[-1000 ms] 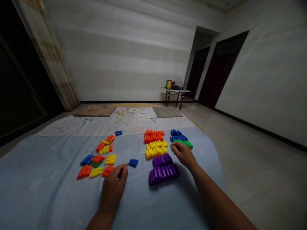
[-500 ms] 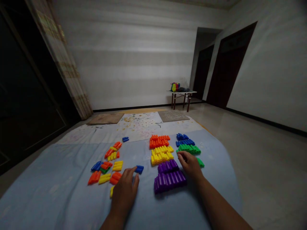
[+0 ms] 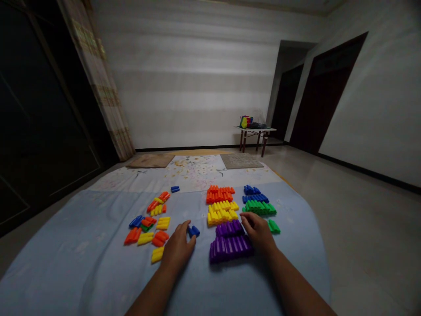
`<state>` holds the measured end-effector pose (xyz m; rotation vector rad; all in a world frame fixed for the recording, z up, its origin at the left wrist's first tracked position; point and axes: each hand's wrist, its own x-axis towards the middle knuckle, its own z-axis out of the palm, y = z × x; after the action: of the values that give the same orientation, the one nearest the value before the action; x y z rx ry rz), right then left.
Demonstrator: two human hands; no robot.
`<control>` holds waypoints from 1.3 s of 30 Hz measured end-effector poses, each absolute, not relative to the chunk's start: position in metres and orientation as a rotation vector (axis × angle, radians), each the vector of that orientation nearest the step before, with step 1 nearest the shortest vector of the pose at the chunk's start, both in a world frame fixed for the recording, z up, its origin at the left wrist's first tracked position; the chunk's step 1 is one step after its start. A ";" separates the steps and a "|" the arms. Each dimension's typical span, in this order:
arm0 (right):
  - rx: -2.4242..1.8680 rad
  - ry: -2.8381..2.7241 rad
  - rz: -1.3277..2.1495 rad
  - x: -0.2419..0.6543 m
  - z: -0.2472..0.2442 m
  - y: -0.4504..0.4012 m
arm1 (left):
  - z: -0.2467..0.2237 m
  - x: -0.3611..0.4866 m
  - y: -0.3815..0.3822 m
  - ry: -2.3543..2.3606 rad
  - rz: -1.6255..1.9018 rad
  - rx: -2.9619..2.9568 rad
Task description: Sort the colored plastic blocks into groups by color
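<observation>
My left hand (image 3: 179, 245) reaches over the blue cloth, its thumb and forefinger apart on either side of some short blue plastic tubes (image 3: 194, 231). Whether the fingertips touch them, I cannot tell. My right hand (image 3: 259, 230) is closed beside the stacked purple tubes (image 3: 232, 248), its fingertips near the yellow stack (image 3: 222, 213) and the green stack (image 3: 259, 207). Anything inside its fingers is hidden. Just beyond that hand lie a few loose green tubes (image 3: 274, 227).
Orange tubes (image 3: 220, 194) and blue tubes (image 3: 255, 198) are stacked farther back. Mixed small groups, such as yellow tubes (image 3: 163, 223) and orange tubes (image 3: 133, 236), lie at left. Behind stand two mats and a small table (image 3: 255, 129) with a colourful bag.
My left hand has come up around the blue tubes, which now lie turned at a different angle. My right hand has shifted slightly left and down. The whole view has moved a little.
</observation>
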<state>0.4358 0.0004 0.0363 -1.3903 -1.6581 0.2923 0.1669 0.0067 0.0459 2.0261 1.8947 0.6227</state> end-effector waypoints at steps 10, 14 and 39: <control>-1.305 -1.814 0.137 0.420 0.059 -0.004 | 0.031 0.163 -0.023 1.681 1.115 2.040; -1.256 -2.067 0.152 0.387 0.089 -0.002 | 0.032 0.159 -0.025 1.690 1.069 2.055; -1.584 -2.823 0.196 0.276 0.092 0.037 | 0.030 0.139 -0.010 1.636 1.142 1.918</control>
<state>0.2759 0.0370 0.0918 -1.5842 -2.8232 0.1965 0.1387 -0.0099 0.0304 1.9182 1.6364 1.1419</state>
